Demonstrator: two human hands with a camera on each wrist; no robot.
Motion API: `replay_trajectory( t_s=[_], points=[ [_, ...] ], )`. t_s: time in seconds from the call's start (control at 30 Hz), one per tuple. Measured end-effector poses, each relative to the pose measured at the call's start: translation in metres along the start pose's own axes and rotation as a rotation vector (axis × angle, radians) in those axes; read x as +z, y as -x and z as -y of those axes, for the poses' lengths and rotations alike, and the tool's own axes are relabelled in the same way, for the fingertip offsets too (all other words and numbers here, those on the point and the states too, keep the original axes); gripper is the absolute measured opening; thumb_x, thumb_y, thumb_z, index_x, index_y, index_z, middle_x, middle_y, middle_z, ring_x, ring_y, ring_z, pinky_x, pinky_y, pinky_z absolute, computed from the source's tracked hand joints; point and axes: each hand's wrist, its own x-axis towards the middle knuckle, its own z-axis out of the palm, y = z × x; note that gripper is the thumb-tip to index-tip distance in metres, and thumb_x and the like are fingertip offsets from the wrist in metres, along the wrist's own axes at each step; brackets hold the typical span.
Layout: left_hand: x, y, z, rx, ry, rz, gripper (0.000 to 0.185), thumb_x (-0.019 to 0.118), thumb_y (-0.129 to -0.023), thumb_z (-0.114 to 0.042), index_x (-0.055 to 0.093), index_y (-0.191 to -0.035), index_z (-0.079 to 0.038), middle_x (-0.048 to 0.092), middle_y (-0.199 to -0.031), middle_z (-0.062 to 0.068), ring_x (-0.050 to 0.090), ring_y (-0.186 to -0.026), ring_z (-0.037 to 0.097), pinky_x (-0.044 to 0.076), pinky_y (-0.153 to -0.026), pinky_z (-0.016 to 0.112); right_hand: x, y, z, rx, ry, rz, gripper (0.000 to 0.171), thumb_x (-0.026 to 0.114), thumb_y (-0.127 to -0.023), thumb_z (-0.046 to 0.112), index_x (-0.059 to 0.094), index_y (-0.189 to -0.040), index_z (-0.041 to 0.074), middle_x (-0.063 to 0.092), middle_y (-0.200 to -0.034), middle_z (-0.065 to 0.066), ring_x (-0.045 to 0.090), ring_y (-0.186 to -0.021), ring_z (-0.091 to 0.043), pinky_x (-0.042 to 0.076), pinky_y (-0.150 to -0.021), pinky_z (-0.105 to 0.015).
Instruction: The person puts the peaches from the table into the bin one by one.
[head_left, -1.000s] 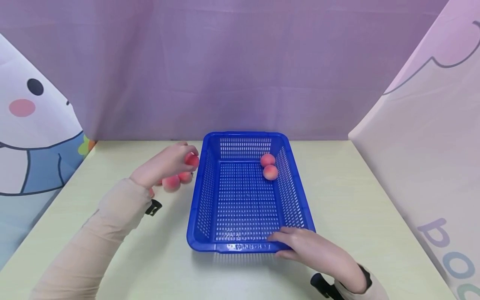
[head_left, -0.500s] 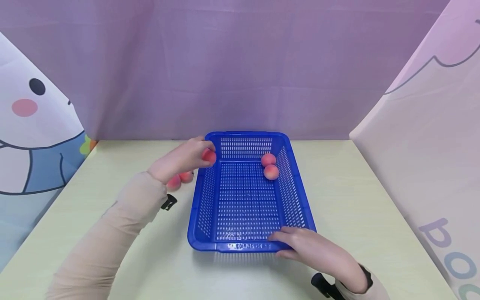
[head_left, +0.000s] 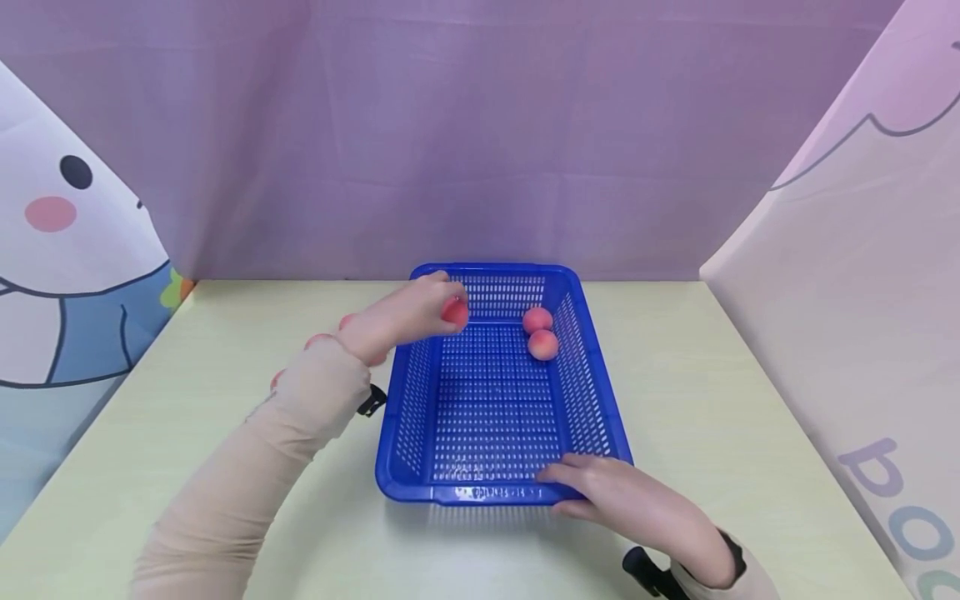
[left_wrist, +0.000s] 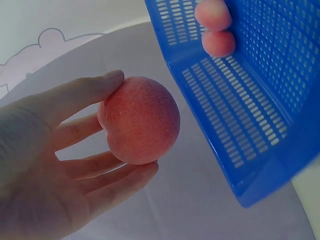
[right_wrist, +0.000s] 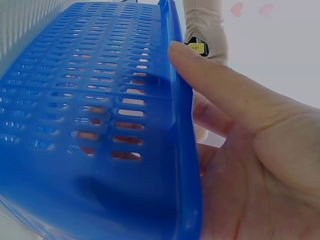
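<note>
A red-pink peach (left_wrist: 141, 121) is pinched between the thumb and fingers of my left hand (head_left: 412, 314), which holds it over the far left part of a blue plastic basket (head_left: 397, 433). Two more peaches (head_left: 542, 332) lie together inside the basket against its right wall. My right hand (head_left: 618, 492) grips the basket's near rim at the right corner, thumb on the outside and fingers over the inside, as the right wrist view (right_wrist: 240, 125) shows the thumb along the wall.
Several peaches (head_left: 347, 321) lie on the pale table left of the basket, partly hidden behind my left forearm. A purple cloth (head_left: 480, 150) hangs at the table's back edge, with printed panels on both sides.
My left hand has carried its peach rightward from beside the loose peaches, across the basket's left rim to above the inside. The right hand and the basket have stayed in place.
</note>
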Motion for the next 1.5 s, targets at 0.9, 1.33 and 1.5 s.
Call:
replay_trajectory(
  t_s=[0.9, 1.33, 1.5],
  points=[
    [0.017, -0.034, -0.044, 0.111, 0.028, 0.029, 0.035, 0.063, -0.081, -0.019, 0.058, -0.114, -0.009, 0.057, -0.11, 0.005, 0.048, -0.105, 0.02, 0.045, -0.08, 0.027, 0.001, 0.001, -0.002, -0.032, 0.022, -0.037, 0.026, 0.06, -0.082, 0.023, 0.06, -0.105, 0.013, 0.06, -0.093, 0.004, 0.058, -0.084, -0.01, 0.049, -0.072, -0.025],
    [0.038, -0.053, -0.053, 0.129, 0.08, 0.073, 0.036, 0.064, -0.081, -0.02, 0.057, -0.115, -0.01, 0.056, -0.11, 0.004, 0.049, -0.097, 0.015, 0.045, -0.077, 0.021, 0.002, 0.001, -0.002, -0.047, 0.04, -0.061, 0.025, 0.062, -0.08, 0.022, 0.06, -0.104, 0.012, 0.06, -0.091, 0.004, 0.058, -0.082, -0.009, 0.049, -0.071, -0.024],
    [0.047, -0.059, -0.057, 0.13, 0.08, 0.075, 0.036, 0.065, -0.08, -0.019, 0.057, -0.114, -0.008, 0.052, -0.104, 0.006, 0.05, -0.086, 0.014, 0.046, -0.071, 0.019, 0.001, 0.001, -0.002, -0.048, 0.034, -0.055, 0.025, 0.061, -0.081, 0.022, 0.06, -0.104, 0.012, 0.06, -0.09, 0.004, 0.058, -0.081, -0.008, 0.049, -0.07, -0.024]
  ],
)
